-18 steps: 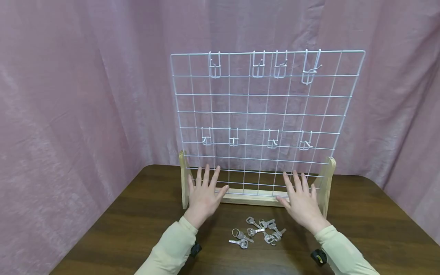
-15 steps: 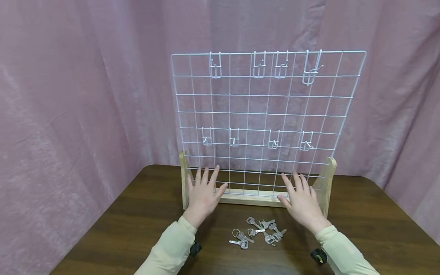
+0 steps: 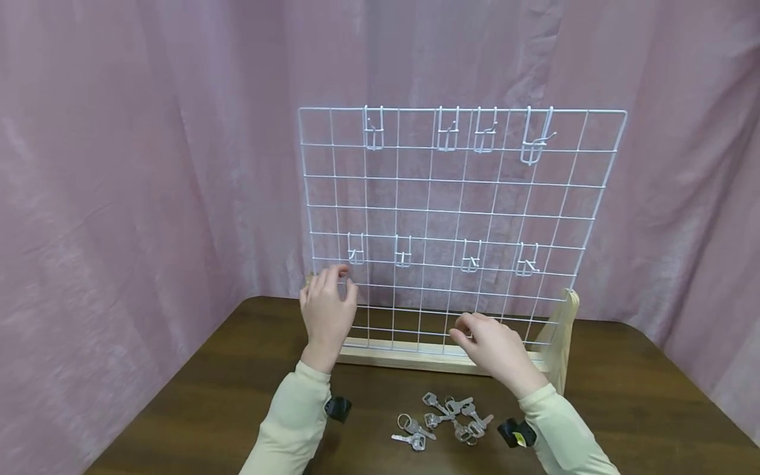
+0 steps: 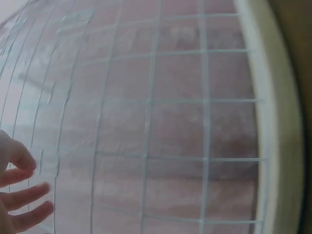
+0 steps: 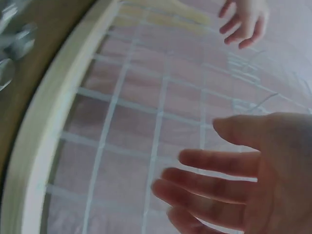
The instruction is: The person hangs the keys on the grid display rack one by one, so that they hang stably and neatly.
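My left hand (image 3: 325, 313) is raised before the lower left of a white wire grid panel (image 3: 415, 109), fingers loosely bent and holding nothing. Just above its fingertips is a small white hook (image 3: 356, 257) on the panel. My right hand (image 3: 495, 346) hovers in front of the panel's lower right part, also holding nothing, its fingers relaxed and slightly bent in the right wrist view. A loose cluster of silvery keys (image 3: 439, 418), some with rings, lies on the table below and between both hands. The left wrist view catches only some fingers at its left edge.
A pale wooden stand (image 3: 410, 359) holds the panel upright on the brown table (image 3: 208, 402). Several more white hooks, such as a larger hook (image 3: 536, 142), hang along the panel's top and middle. Pink curtain (image 3: 148, 165) surrounds the table behind and at the sides.
Both hands have gone from spread, straight fingers to loosely bent ones. The left hand moved up and left, the right hand left. The panel and keys sit lower in the head view.
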A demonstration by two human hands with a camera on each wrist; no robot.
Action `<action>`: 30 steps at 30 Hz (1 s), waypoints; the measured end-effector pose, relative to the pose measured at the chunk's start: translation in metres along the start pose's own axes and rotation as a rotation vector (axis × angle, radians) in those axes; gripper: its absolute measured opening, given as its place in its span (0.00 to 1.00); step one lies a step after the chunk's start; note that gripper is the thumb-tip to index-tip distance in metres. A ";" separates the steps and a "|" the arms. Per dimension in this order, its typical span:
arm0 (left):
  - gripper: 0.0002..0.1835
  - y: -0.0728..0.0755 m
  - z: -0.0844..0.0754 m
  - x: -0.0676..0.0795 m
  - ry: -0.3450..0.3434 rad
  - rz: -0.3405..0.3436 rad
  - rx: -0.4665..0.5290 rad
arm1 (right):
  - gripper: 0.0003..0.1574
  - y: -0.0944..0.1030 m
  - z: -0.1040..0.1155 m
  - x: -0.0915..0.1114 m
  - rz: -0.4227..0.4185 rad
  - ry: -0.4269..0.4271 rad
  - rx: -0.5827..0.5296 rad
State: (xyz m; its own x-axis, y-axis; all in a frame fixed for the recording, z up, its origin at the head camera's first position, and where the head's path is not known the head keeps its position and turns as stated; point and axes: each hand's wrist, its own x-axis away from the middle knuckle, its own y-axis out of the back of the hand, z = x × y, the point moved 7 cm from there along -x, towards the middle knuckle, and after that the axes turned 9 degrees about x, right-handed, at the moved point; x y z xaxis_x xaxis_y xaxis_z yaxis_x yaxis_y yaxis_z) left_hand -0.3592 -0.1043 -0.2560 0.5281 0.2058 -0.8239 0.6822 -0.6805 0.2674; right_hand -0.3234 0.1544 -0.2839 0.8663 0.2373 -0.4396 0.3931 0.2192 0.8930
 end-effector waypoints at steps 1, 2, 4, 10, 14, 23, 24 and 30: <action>0.12 0.004 0.003 -0.003 0.008 -0.031 0.019 | 0.07 -0.001 0.005 -0.002 0.013 0.013 -0.023; 0.14 0.008 0.007 -0.005 0.021 -0.055 0.037 | 0.07 -0.003 0.010 -0.005 0.029 0.025 -0.051; 0.19 0.015 0.015 -0.010 0.052 -0.082 0.078 | 0.06 -0.005 0.020 -0.008 0.050 0.055 -0.101; 0.37 0.014 0.045 -0.016 0.161 0.055 0.314 | 0.06 -0.014 0.039 -0.012 0.076 0.172 -0.157; 0.43 0.002 0.060 -0.016 0.219 0.161 0.481 | 0.07 -0.023 0.044 -0.012 0.123 0.278 -0.155; 0.38 -0.014 0.083 -0.012 0.317 0.183 0.557 | 0.14 -0.057 0.052 -0.006 0.381 0.419 -0.254; 0.37 -0.015 0.086 -0.011 0.325 0.177 0.559 | 0.15 -0.063 0.054 -0.004 0.421 0.436 -0.266; 0.26 -0.016 0.095 -0.008 0.320 0.174 0.547 | 0.23 -0.091 0.058 0.005 0.579 0.486 -0.255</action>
State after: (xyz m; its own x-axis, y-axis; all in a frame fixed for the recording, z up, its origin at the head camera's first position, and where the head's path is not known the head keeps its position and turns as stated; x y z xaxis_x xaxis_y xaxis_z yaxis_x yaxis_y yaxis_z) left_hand -0.4228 -0.1621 -0.3012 0.7895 0.2019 -0.5796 0.2621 -0.9648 0.0210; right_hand -0.3371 0.0805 -0.3615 0.6565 0.7531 0.0425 -0.2120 0.1302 0.9686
